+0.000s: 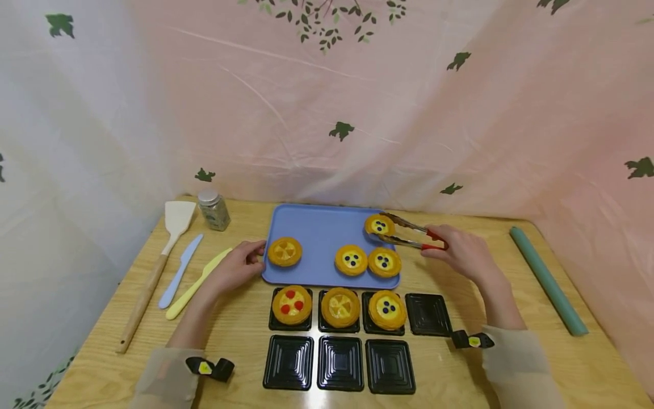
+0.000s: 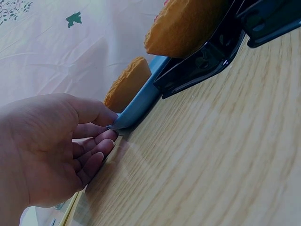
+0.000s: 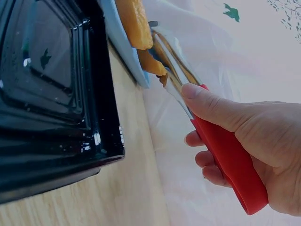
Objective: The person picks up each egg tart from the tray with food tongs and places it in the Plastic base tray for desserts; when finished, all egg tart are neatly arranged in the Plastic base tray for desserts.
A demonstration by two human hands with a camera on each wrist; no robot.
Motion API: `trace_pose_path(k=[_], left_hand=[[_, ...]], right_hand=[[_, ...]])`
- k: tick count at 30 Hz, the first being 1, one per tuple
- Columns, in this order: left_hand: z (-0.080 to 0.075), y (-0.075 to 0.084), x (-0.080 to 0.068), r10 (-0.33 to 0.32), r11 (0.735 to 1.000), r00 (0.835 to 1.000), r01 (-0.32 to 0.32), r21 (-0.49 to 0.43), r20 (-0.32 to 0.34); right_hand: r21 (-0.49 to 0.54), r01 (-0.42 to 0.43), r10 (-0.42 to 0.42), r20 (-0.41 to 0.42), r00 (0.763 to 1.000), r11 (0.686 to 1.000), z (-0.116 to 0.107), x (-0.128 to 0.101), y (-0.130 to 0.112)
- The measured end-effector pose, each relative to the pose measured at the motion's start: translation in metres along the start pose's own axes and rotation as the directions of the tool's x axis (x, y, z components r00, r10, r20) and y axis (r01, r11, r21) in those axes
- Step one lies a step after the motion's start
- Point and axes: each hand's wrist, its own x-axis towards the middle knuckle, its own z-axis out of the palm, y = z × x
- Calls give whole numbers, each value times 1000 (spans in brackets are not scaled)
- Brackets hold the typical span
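My right hand (image 1: 462, 250) holds tongs (image 3: 225, 155) by their red handles, thumb on one arm and fingers on the other. The metal arms reach over the back right of a blue tray (image 1: 317, 221), one on each side of a blueberry tart (image 1: 380, 225). With thumb and fingertips, my left hand (image 2: 56, 141) pinches the tray's left rim. Beside that hand, an orange-topped tart (image 1: 284, 251) lies on the tray. Two more blueberry tarts, a left one (image 1: 351, 260) and a right one (image 1: 385, 262), sit near its front right.
In front of the tray, square black holders bear a red-topped tart (image 1: 292, 305), an orange-topped tart (image 1: 340, 307) and a blueberry tart (image 1: 387, 309). A bare holder (image 1: 429, 314) adjoins them. Spatula (image 1: 153, 281), knives and jar (image 1: 214, 210) lie left; a green rolling pin (image 1: 549, 281), right.
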Motion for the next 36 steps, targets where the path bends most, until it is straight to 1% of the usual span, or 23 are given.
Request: trace_pose_path(k=[4,8,17,23,29,31,36], left_hand=[[-1,-1,0,4,1000,1000,-4,2,-4],[-2,-2,1,-1,1000,1000,1,12,-2],[-2,-4,1,0,1000,1000,0,1,-1],[-1,-6,2,0,1000,1000,0,2,0],[2,-7,3,-1,1000,1000,1,6,5],[2,-7,3,1,1000,1000,-1,6,6],[0,-7,3,-2,1000,1000,2,15,-3]], right_hand=[[2,-1,1,2,1000,1000,-7,-1,0],[-11,12,-12,-8,1000,1000,-18,-7,6],[-91,74,-77,-28,997,993,-49,-31,17],[-68,161,-163,-33,986,985,-57,-48,24],[-71,246,-250,-55,967,967,-61,-69,31],[-47,257,-259,-40,965,965,-63,-78,34],[4,253,-253,10,967,967,-65,-94,42]])
